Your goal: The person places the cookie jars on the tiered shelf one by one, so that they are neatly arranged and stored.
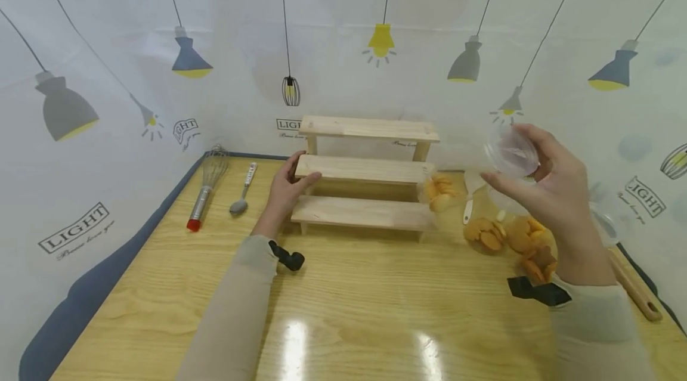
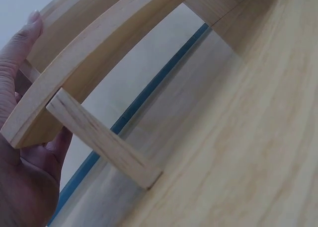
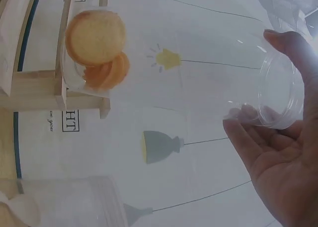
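A pale wooden three-step stand stands on the table. My left hand grips the left end of its middle step; in the left wrist view the board lies between thumb and fingers. My right hand holds a clear plastic jar by its upper end, fingers and thumb around the rim. Round orange-brown biscuits show at the jar's lower end, beside the stand's right side. In the right wrist view those biscuits overlap the steps; I cannot tell whether the jar touches them.
More clear jars with biscuits stand on the right, partly behind my right arm. Near them is a white-handled spatula; a wooden handle lies at the right edge. On the left lie a red-ended whisk and a spoon.
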{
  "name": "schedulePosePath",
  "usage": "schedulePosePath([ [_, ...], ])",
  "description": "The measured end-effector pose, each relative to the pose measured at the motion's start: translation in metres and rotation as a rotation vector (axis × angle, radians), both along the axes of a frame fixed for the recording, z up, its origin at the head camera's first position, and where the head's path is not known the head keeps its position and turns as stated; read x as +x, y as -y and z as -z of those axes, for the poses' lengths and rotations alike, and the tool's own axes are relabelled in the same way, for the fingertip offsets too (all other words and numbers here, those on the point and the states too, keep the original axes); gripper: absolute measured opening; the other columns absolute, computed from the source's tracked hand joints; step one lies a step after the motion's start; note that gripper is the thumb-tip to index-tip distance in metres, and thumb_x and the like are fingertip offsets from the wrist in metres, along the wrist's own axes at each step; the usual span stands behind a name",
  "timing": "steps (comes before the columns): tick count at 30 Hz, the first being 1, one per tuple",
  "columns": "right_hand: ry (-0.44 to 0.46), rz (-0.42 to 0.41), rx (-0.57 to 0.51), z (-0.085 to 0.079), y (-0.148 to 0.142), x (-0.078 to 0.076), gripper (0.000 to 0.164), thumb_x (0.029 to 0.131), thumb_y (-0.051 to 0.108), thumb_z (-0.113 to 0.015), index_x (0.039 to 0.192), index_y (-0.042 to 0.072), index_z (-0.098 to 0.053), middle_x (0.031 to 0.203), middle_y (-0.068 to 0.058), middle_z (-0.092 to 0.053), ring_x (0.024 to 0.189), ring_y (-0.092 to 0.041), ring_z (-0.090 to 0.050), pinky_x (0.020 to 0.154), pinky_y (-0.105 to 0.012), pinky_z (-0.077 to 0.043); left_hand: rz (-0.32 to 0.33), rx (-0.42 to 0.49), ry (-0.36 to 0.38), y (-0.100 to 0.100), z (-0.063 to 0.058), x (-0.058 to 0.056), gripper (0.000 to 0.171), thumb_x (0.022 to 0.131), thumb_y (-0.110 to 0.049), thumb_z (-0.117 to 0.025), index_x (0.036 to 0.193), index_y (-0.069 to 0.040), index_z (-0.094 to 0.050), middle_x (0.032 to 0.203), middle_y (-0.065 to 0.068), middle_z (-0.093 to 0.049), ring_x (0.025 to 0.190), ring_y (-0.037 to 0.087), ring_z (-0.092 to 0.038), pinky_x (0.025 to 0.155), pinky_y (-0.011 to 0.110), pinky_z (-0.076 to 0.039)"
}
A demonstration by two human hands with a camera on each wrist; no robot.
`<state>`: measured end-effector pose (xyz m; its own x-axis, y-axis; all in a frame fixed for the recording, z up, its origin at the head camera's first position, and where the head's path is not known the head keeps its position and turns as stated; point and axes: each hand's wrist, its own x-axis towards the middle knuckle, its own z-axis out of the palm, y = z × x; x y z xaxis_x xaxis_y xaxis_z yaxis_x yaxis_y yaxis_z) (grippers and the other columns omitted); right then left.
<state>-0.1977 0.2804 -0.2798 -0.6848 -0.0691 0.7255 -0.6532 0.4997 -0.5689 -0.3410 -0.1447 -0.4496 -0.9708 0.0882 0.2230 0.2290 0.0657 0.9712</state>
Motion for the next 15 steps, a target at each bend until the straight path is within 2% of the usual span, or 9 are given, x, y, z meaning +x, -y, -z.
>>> schedulePosePath([
  [4,-0.016,0.011,-0.048,-0.005,0.012,-0.010,0.079,0.064,-0.019,-0.083,0.137,-0.002,-0.057,0.130,-0.013,-0.062,0.107,-0.018,-0.061,0.080,-0.014,-0.051,0.003,0.011,-0.010,0.000,0.000,0.000,0.081,0.085,-0.047,-0.080,0.154,-0.030,-0.040,0.161,-0.006,-0.034,0.104,0.021,-0.059,0.083,0.029,-0.050],
  [9,-0.036,0.023,-0.116,-0.009,0.027,-0.020,0.075,0.066,-0.014,-0.084,0.136,0.000,-0.059,0.127,-0.014,-0.063,0.107,-0.019,-0.060,0.080,-0.015,-0.051,-0.003,0.003,0.000,0.000,0.001,0.000,0.080,0.084,-0.050,-0.080,0.152,-0.033,-0.042,0.159,-0.006,-0.038,0.098,0.019,-0.059,0.077,0.027,-0.050],
  [15,-0.031,0.033,-0.230,-0.015,0.051,-0.040,0.077,0.070,-0.006,-0.087,0.139,0.008,-0.057,0.131,-0.010,-0.060,0.115,-0.020,-0.057,0.086,-0.019,-0.051,-0.001,-0.003,0.007,0.002,0.002,0.000,0.080,0.086,-0.047,-0.079,0.154,-0.030,-0.040,0.157,-0.004,-0.041,0.100,0.020,-0.059,0.080,0.028,-0.050],
])
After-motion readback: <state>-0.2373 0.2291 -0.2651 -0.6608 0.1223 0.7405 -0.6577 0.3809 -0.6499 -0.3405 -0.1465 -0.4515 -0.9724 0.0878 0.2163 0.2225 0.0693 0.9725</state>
